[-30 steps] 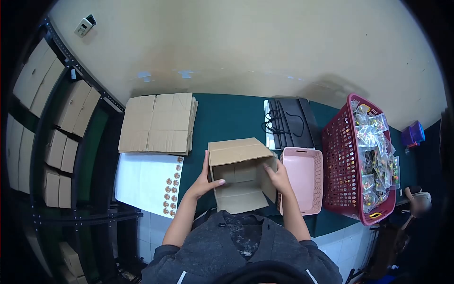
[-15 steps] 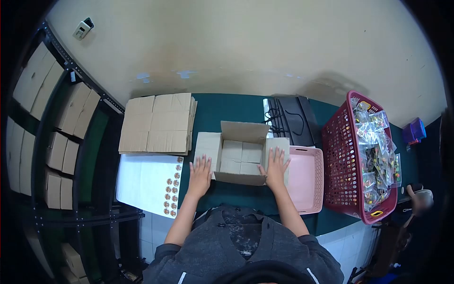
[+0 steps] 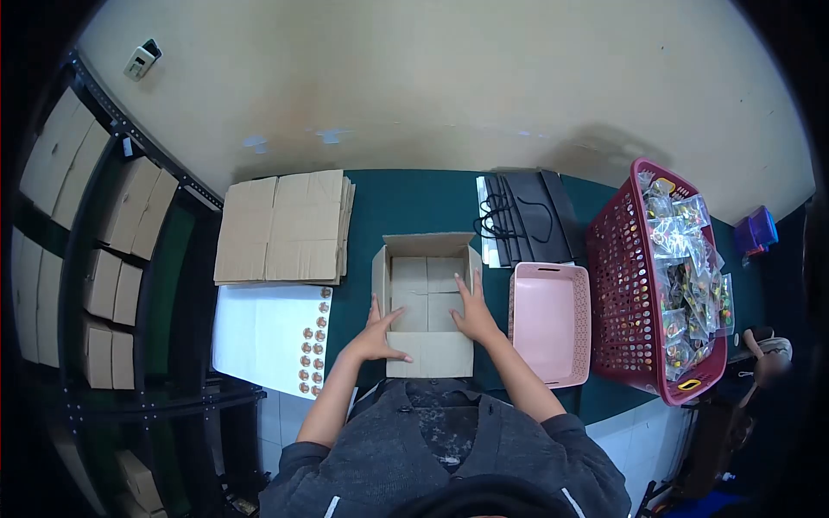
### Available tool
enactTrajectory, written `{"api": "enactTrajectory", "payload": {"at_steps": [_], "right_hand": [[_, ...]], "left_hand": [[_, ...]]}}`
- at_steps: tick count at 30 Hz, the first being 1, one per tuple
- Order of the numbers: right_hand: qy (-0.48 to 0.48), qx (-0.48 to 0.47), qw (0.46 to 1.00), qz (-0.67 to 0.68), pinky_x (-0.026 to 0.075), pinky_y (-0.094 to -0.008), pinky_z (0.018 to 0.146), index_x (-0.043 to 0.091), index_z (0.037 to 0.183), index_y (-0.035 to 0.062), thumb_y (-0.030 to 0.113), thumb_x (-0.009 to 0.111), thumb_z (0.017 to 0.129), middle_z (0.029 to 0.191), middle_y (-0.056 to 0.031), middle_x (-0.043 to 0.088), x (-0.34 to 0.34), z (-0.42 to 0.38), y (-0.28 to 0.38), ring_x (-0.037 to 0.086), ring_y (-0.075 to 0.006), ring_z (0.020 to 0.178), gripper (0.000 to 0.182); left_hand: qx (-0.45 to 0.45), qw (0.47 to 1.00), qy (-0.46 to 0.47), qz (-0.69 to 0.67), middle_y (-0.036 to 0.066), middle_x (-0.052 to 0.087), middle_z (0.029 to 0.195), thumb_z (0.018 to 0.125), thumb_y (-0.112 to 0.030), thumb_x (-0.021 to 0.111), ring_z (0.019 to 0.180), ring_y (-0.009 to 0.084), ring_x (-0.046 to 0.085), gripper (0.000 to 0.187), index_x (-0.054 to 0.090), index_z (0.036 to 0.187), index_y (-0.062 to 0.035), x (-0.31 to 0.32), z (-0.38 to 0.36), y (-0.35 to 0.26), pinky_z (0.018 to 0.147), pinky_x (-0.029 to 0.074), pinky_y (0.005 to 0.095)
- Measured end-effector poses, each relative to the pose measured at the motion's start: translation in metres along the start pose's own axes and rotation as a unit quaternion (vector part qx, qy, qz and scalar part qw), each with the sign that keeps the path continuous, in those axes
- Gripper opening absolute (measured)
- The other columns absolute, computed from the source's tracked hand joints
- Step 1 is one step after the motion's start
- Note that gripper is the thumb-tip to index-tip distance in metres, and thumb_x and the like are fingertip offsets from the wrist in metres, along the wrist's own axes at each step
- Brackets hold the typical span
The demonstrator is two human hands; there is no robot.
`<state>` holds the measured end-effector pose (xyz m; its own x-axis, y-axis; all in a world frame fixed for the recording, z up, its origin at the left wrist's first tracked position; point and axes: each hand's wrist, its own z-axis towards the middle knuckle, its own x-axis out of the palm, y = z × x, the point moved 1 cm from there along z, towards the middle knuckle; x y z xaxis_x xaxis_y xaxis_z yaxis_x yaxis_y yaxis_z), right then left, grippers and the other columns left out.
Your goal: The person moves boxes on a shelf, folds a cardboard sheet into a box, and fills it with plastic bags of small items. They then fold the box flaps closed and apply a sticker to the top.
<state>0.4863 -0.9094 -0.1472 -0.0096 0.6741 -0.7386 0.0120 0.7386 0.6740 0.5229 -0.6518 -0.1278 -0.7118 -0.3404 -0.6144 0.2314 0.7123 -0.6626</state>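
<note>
A cardboard box [image 3: 429,356] stands open-topped in front of me on the table. Its near flap lies folded outward toward my body, while the side flaps stand roughly upright. At the box's near left corner is my left hand [image 3: 375,335], fingers spread, with the thumb reaching over the near flap. My right hand [image 3: 475,312] rests at the right side wall, its fingers apart and touching the cardboard edge. Only bare cardboard shows inside the box.
Flattened cardboard boxes [image 3: 281,229] are stacked at left, above a white sheet [image 3: 259,328] with round stickers [image 3: 306,348]. To the right are black bags [image 3: 531,216], a pink tray [image 3: 550,377] and a maroon basket [image 3: 617,302] of plastic packets [image 3: 686,268]. A shelf [image 3: 129,401] holds boxes.
The box has come nearer to my body. Its side flaps went from spread outward to upright, and the near flap now lies outward. Both hands moved inward from the side flaps.
</note>
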Motion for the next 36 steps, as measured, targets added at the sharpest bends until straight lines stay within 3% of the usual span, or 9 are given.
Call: {"api": "enactTrajectory", "payload": {"at_steps": [1,5,12,16,19,24,28,33,36], "right_hand": [[-0.018,-0.004,1.000,0.011,0.021,-0.0518,0.107,0.019,0.144,0.0158,0.007,0.066,0.073,0.145,-0.0298,-0.002,0.002,0.006,0.000,0.010,-0.0489,0.133,0.085],[-0.051,-0.018,0.981,-0.187,0.020,-0.0581,0.105,0.019,0.144,0.0188,0.012,0.068,0.070,0.149,-0.0184,0.005,-0.010,0.027,0.024,0.009,-0.0425,0.136,0.089],[-0.060,-0.068,0.966,-0.242,0.018,-0.0575,0.106,0.017,0.144,0.0186,0.020,0.072,0.070,0.150,-0.0066,0.012,-0.012,0.088,0.015,0.011,-0.0323,0.138,0.092],[-0.009,-0.040,0.973,-0.226,0.029,-0.0510,0.101,0.049,0.117,0.0098,0.022,0.067,0.075,0.117,-0.0090,0.051,-0.004,0.103,0.013,0.046,-0.0318,0.112,0.048],[-0.094,-0.082,0.969,-0.215,0.039,-0.0437,0.087,0.054,0.096,0.0077,0.022,0.065,0.076,0.091,-0.0082,0.054,0.002,0.105,0.009,0.052,-0.0293,0.090,0.026],[-0.072,-0.085,0.963,-0.246,0.042,-0.0395,0.071,0.054,0.092,0.0094,0.021,0.062,0.078,0.085,-0.0081,0.054,0.007,0.098,0.005,0.053,-0.0276,0.084,0.020],[-0.068,-0.099,0.949,-0.290,0.042,-0.0387,0.068,0.054,0.091,0.0111,0.020,0.061,0.078,0.085,-0.0072,0.054,0.013,0.089,0.005,0.054,-0.0261,0.083,0.017],[-0.083,-0.096,0.964,-0.234,0.045,-0.0390,0.067,0.055,0.089,0.0079,0.021,0.062,0.078,0.083,-0.0083,0.053,0.011,0.085,0.002,0.055,-0.0267,0.081,0.019],[-0.075,-0.074,0.978,-0.182,0.045,-0.0391,0.067,0.055,0.085,0.0059,0.021,0.064,0.077,0.084,-0.0089,0.055,0.008,0.084,-0.003,0.055,-0.0284,0.082,0.020]], "left_hand": [[0.024,0.993,-0.111,-0.019,0.033,-0.002,0.144,0.055,-0.031,0.085,0.136,0.0423,0.008,0.077,0.052,0.123,-0.0185,0.002,-0.005,-0.013,0.107,0.026,0.0439],[0.007,0.969,-0.243,-0.038,0.032,0.011,0.143,0.061,-0.007,0.079,0.122,0.0432,0.038,0.026,0.055,0.070,-0.0049,0.022,0.007,-0.006,0.096,0.041,0.0372],[0.011,0.978,-0.207,-0.026,0.032,0.009,0.143,0.062,-0.007,0.078,0.120,0.0434,0.040,0.025,0.057,0.074,-0.0046,0.029,-0.004,0.004,0.096,0.041,0.0387],[-0.001,0.979,-0.185,-0.083,0.033,0.007,0.143,0.063,-0.006,0.078,0.124,0.0440,0.036,0.024,0.056,0.073,-0.0041,0.034,-0.011,0.009,0.098,0.039,0.0384],[0.031,0.986,-0.160,-0.045,0.033,0.005,0.144,0.064,-0.018,0.080,0.128,0.0444,0.030,0.037,0.059,0.092,-0.0075,0.025,-0.017,0.003,0.101,0.036,0.0409],[-0.021,0.977,-0.211,-0.017,0.031,0.005,0.144,0.063,-0.041,0.078,0.135,0.0437,0.014,0.103,0.015,0.142,-0.0215,0.006,0.007,0.002,0.104,0.029,0.0511],[0.045,0.960,-0.276,-0.029,0.028,0.003,0.145,0.067,-0.031,0.077,0.135,0.0431,0.012,0.105,0.005,0.144,-0.0245,-0.013,0.068,0.007,0.103,0.030,0.0530],[0.025,0.945,-0.295,-0.138,0.022,0.057,0.108,0.079,-0.004,0.062,0.107,0.0350,0.054,0.036,0.050,0.113,-0.0059,-0.040,0.110,0.019,0.087,0.044,0.0369],[0.043,0.923,-0.363,-0.123,0.018,0.063,0.085,0.081,-0.002,0.058,0.087,0.0328,0.062,0.011,0.054,0.091,-0.0001,-0.038,0.111,0.018,0.077,0.047,0.0365]]}}
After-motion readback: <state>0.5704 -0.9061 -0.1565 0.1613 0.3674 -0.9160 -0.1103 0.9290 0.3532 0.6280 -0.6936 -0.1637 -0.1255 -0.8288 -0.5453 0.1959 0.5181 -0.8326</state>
